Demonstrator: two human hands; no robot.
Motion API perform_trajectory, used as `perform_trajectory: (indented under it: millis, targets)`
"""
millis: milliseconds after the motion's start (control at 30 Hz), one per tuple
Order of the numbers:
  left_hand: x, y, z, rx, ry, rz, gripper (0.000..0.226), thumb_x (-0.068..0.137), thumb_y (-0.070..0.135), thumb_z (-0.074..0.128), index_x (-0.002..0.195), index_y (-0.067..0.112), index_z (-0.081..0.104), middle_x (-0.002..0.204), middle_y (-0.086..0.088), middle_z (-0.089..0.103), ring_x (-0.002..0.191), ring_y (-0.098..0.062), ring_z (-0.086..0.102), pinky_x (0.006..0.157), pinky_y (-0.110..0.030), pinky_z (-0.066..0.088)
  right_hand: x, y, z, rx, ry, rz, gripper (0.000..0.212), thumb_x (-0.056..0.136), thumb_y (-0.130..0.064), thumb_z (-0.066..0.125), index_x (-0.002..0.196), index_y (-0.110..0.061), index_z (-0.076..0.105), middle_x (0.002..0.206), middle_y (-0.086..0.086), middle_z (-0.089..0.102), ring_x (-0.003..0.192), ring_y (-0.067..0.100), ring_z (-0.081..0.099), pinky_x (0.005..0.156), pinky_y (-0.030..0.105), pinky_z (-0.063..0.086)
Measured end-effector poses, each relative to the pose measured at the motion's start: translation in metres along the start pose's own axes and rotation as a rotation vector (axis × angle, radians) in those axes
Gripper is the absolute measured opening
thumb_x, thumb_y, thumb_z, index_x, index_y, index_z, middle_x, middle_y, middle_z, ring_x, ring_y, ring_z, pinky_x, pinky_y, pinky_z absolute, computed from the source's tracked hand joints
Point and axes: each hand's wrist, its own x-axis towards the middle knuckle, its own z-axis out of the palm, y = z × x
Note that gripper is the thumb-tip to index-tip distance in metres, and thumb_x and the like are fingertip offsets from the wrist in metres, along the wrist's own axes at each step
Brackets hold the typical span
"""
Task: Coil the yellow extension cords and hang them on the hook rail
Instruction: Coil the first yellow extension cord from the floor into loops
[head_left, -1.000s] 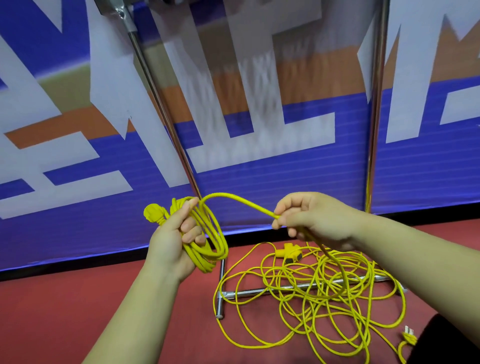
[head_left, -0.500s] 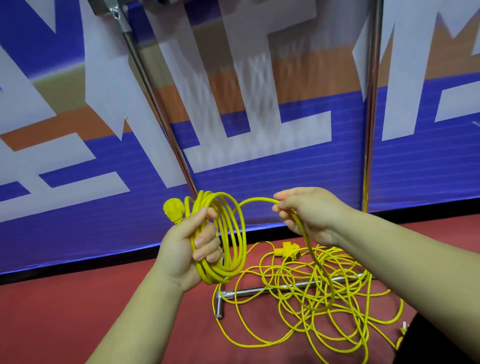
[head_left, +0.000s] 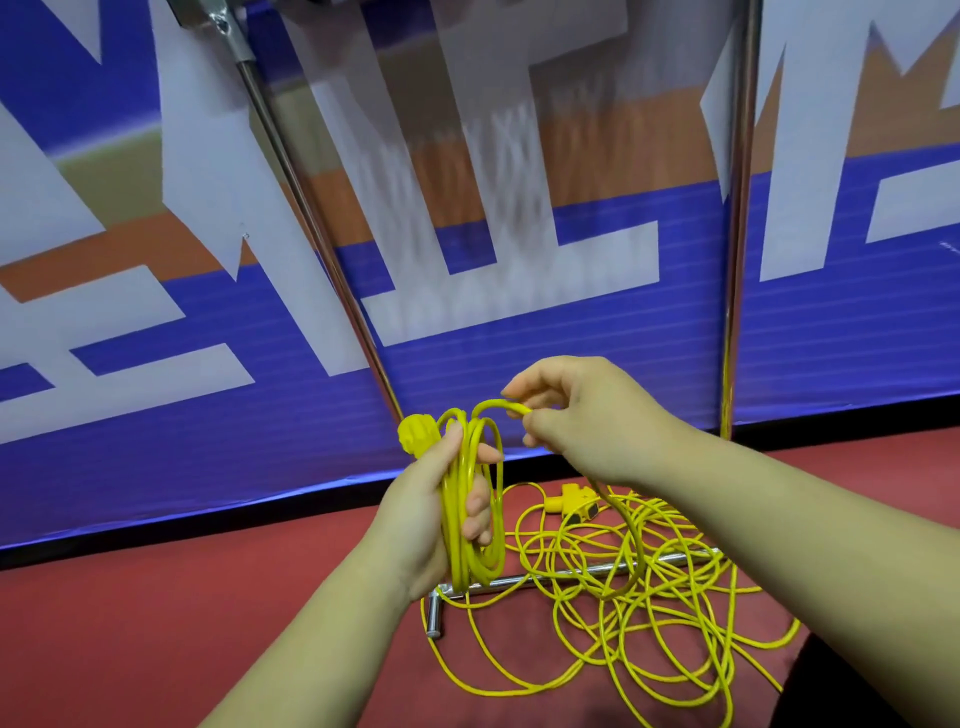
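Note:
My left hand (head_left: 431, 514) grips a small coil of yellow extension cord (head_left: 475, 519), held upright, with the yellow plug (head_left: 415, 432) sticking out above my thumb. My right hand (head_left: 587, 415) pinches the same cord just right of the coil's top, and the cord runs down under my wrist. The loose remainder of yellow cord (head_left: 634, 613) lies tangled on the red floor, with a yellow socket block (head_left: 579, 506) at its far side. The hook rail itself is out of view.
Two chrome uprights (head_left: 311, 228) (head_left: 737, 208) of a rack stand against a blue, white and orange banner (head_left: 519, 353). The rack's chrome foot bar (head_left: 519, 579) lies on the red floor (head_left: 156, 623) under the tangled cord. A dark shape (head_left: 852, 691) sits at bottom right.
My right hand has brought the cord leftward up to the coil's top, laying another loop. My left hand turned the coil upright and moved it right.

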Motion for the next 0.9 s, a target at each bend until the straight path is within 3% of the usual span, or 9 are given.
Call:
perform_trajectory:
  millis: [100, 200, 333, 600, 733, 833, 900]
  targets:
    - [0.003, -0.003, 0.005, -0.015, 0.065, -0.003, 0.047, 0.095, 0.05, 0.049, 0.104, 0.005, 0.061, 0.056, -0.007, 0.038, 0.04, -0.016, 0.035, 0.049, -0.029, 0.037, -0.004, -0.005, 0.001, -0.103, 0.066, -0.036, 0.02, 0.082, -0.014, 0.073, 0.097, -0.027, 0.07, 0.086, -0.009, 0.069, 0.072, 0.0, 0.062, 0.06, 0.013, 0.043]
    - [0.004, -0.004, 0.011, -0.061, 0.102, 0.001, 0.043, 0.088, 0.049, 0.056, 0.099, 0.007, 0.062, 0.058, -0.005, 0.041, 0.042, -0.016, 0.037, 0.05, -0.029, 0.037, -0.005, -0.007, 0.003, -0.04, 0.057, 0.019, 0.027, 0.078, -0.013, 0.08, 0.1, -0.026, 0.069, 0.084, -0.008, 0.069, 0.069, 0.0, 0.06, 0.06, 0.016, 0.042]
    - [0.007, -0.005, 0.015, -0.091, 0.148, 0.027, 0.047, 0.083, 0.051, 0.06, 0.102, 0.008, 0.063, 0.059, -0.004, 0.042, 0.043, -0.015, 0.038, 0.053, -0.03, 0.036, -0.007, -0.006, 0.004, 0.081, 0.063, 0.046, 0.033, 0.076, -0.006, 0.077, 0.1, -0.026, 0.066, 0.079, -0.005, 0.074, 0.059, 0.002, 0.061, 0.061, 0.026, 0.046]
    - [0.013, -0.003, 0.018, -0.131, 0.225, 0.123, 0.04, 0.076, 0.049, 0.071, 0.089, 0.012, 0.063, 0.063, -0.004, 0.044, 0.047, -0.015, 0.041, 0.048, -0.026, 0.035, -0.015, -0.012, 0.017, 0.068, 0.074, -0.04, 0.036, 0.076, -0.006, 0.075, 0.095, -0.033, 0.061, 0.079, -0.011, 0.075, 0.066, -0.001, 0.067, 0.066, 0.023, 0.05]
    - [0.01, 0.002, 0.019, -0.156, 0.283, 0.13, 0.023, 0.089, 0.034, 0.068, 0.082, 0.013, 0.068, 0.065, -0.006, 0.049, 0.044, -0.013, 0.043, 0.041, -0.022, 0.037, -0.02, -0.016, 0.02, 0.065, 0.043, -0.07, 0.036, 0.076, -0.002, 0.077, 0.096, -0.027, 0.061, 0.074, -0.007, 0.075, 0.053, -0.012, 0.059, 0.05, 0.005, 0.038]
    - [0.009, 0.008, 0.02, -0.175, 0.309, 0.148, 0.018, 0.092, 0.022, 0.065, 0.077, 0.012, 0.064, 0.063, -0.008, 0.042, 0.042, -0.016, 0.04, 0.046, -0.023, 0.036, -0.023, -0.017, 0.026, 0.097, 0.036, -0.076, 0.034, 0.076, -0.001, 0.079, 0.088, -0.025, 0.057, 0.073, -0.006, 0.072, 0.052, -0.006, 0.063, 0.048, 0.008, 0.042]
    - [0.009, 0.011, 0.019, -0.165, 0.334, 0.192, 0.017, 0.091, 0.018, 0.064, 0.075, 0.013, 0.062, 0.063, -0.009, 0.039, 0.046, -0.018, 0.04, 0.053, -0.026, 0.036, -0.023, -0.014, 0.033, 0.08, 0.06, -0.102, 0.035, 0.074, -0.004, 0.079, 0.083, -0.026, 0.053, 0.077, -0.005, 0.071, 0.061, -0.001, 0.068, 0.056, 0.018, 0.052]
